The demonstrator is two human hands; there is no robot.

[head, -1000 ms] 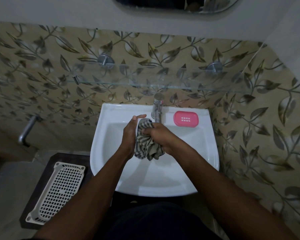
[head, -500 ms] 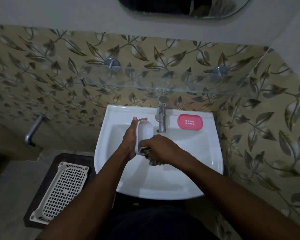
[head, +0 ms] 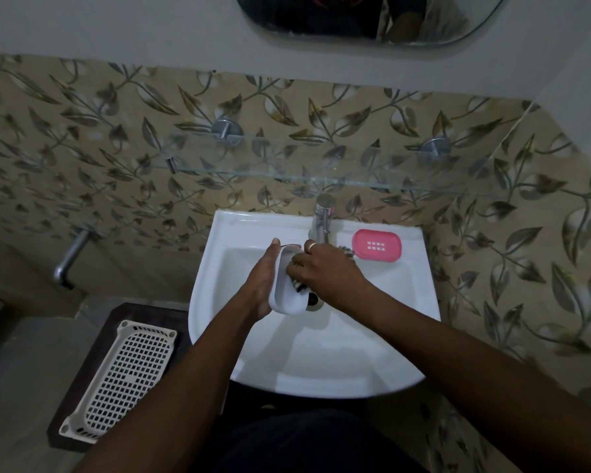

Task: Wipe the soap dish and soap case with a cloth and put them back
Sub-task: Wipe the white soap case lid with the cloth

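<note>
Over the white sink [head: 382,363] my left hand [head: 261,278] holds a white soap case [head: 285,288] on its edge, tilted. My right hand [head: 325,271] presses a striped grey cloth [head: 299,285] against the inner side of the case; most of the cloth is hidden under the hand, and a bit shows by the tap at the cloth's far end. A pink soap dish [head: 376,245] lies flat on the sink's back right ledge, apart from both hands.
A chrome tap [head: 323,216] stands at the sink's back middle, just beyond my fingers. A glass shelf [head: 287,172] runs along the tiled wall above. A white perforated basket [head: 123,377] rests on a dark stool at the lower left. A metal pipe [head: 69,257] juts from the left wall.
The cloth hung bunched between both hands; now the white case shows and my right hand has slid up along it with the cloth. The camera came closer.
</note>
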